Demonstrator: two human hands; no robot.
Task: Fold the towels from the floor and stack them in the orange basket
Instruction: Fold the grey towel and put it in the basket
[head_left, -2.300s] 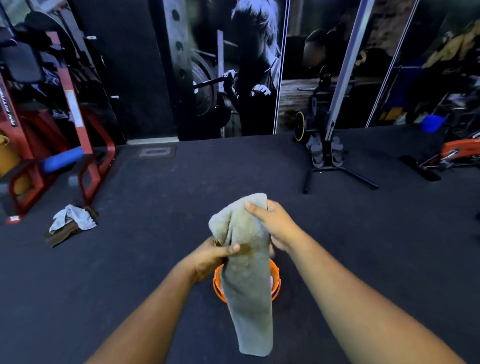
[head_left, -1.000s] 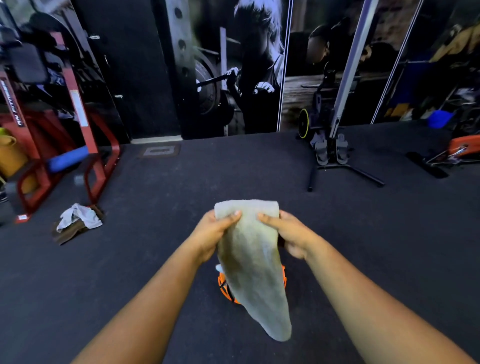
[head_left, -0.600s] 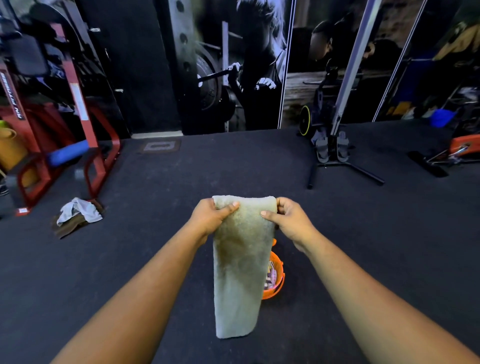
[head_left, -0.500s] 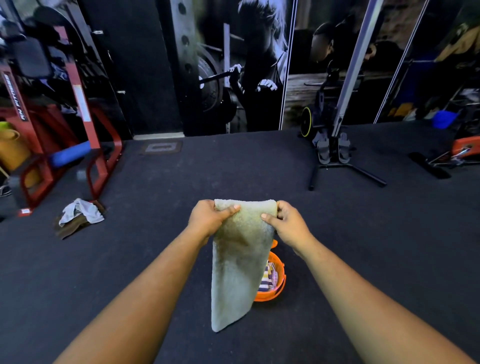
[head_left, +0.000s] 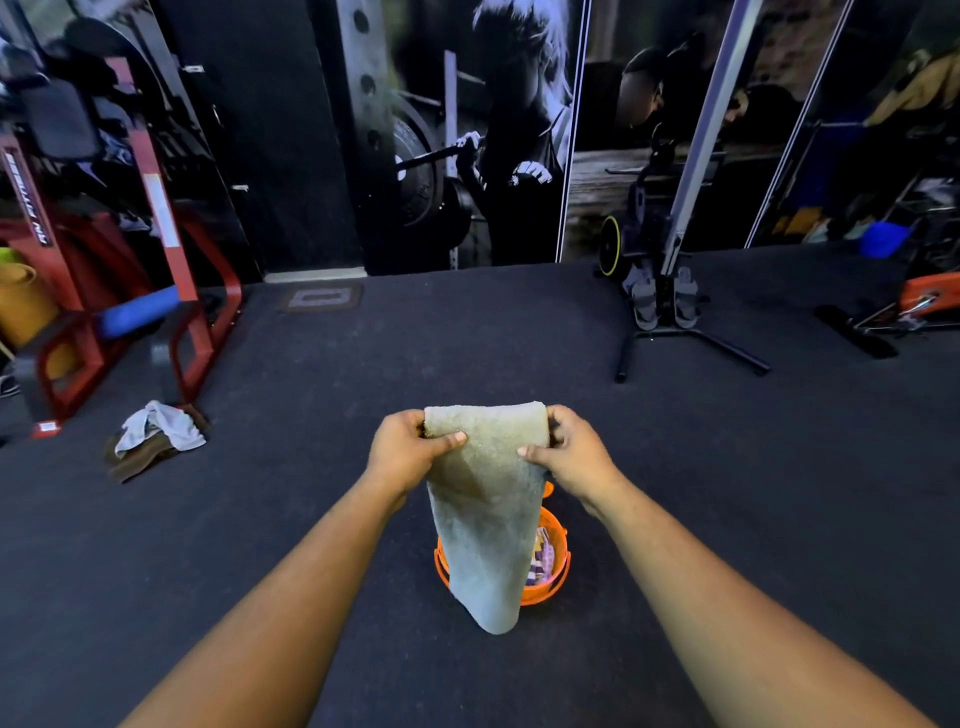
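I have the grey towel (head_left: 485, 514) hanging from its top edge at the centre of view, draped down in front of the orange basket (head_left: 553, 577) at six o'clock from my hands. A couple of seconds ago it was bunched, with one hand above the other; now the top edge is spread level between both hands and the strip hangs flatter. I judge it ready for the next fold before going into the basket, which already holds a striped cloth (head_left: 543, 556).

My left hand (head_left: 402, 454) pinches the left corner, thumb across the front and fingers curled behind. My right hand (head_left: 574, 457) grips the right corner the same way.

At nine o'clock, well apart on the floor (head_left: 291, 467), a pile of towels (head_left: 156, 436) lies beside the red rack (head_left: 171, 291), not yet folded.
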